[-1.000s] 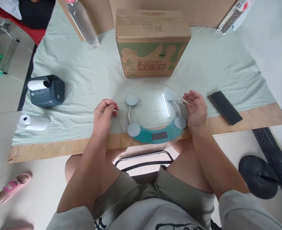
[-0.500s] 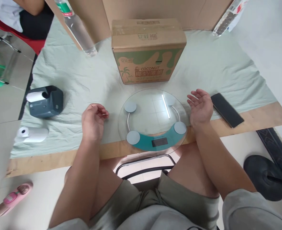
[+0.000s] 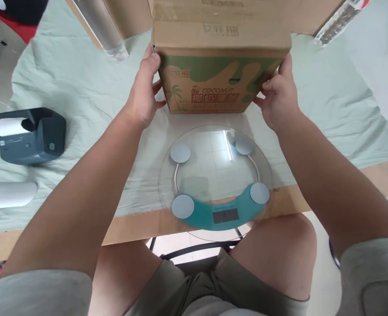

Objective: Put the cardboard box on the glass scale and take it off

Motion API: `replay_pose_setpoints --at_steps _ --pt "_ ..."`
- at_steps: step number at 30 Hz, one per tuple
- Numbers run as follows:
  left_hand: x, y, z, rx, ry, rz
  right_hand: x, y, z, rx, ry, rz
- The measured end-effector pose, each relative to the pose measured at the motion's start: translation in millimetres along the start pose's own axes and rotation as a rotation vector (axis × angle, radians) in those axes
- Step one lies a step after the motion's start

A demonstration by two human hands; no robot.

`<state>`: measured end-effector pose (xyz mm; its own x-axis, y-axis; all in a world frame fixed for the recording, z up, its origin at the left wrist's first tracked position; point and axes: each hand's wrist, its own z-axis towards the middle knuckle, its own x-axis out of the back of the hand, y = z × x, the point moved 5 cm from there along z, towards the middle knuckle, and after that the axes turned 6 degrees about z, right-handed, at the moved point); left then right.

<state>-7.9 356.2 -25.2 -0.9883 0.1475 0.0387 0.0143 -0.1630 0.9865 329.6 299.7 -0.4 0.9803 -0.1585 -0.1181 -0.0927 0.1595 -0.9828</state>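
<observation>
A brown and green cardboard box [image 3: 218, 66] marked COCONUT stands on the pale green cloth [image 3: 65, 87] behind a round glass scale [image 3: 213, 175]. My left hand [image 3: 146, 94] presses against the box's left side, thumb on its front edge. My right hand [image 3: 277, 96] clasps the box's right front corner. The scale lies flat between my forearms, its teal display end hanging over the table's near edge. Nothing rests on the scale.
A dark label printer [image 3: 30, 136] with a white paper roll sits at the left, and a loose white roll [image 3: 9, 194] lies in front of it. Clear plastic bottles stand at the back left [image 3: 103, 28] and back right [image 3: 340, 19]. My knees are under the table edge.
Both hands have left the sides of the scale and reached forward to the cardboard box, gripping it left and right. The view has moved closer to the table.
</observation>
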Motion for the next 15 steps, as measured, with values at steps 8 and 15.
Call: replay_pose_setpoints --at_steps 8,15 --pt "-23.0 10 -14 0.092 -0.085 -0.124 -23 -1 -1 0.022 0.061 -0.030" --pt "-40.1 101 -74 0.060 0.013 -0.002 -32 -65 -40 0.110 0.042 0.099"
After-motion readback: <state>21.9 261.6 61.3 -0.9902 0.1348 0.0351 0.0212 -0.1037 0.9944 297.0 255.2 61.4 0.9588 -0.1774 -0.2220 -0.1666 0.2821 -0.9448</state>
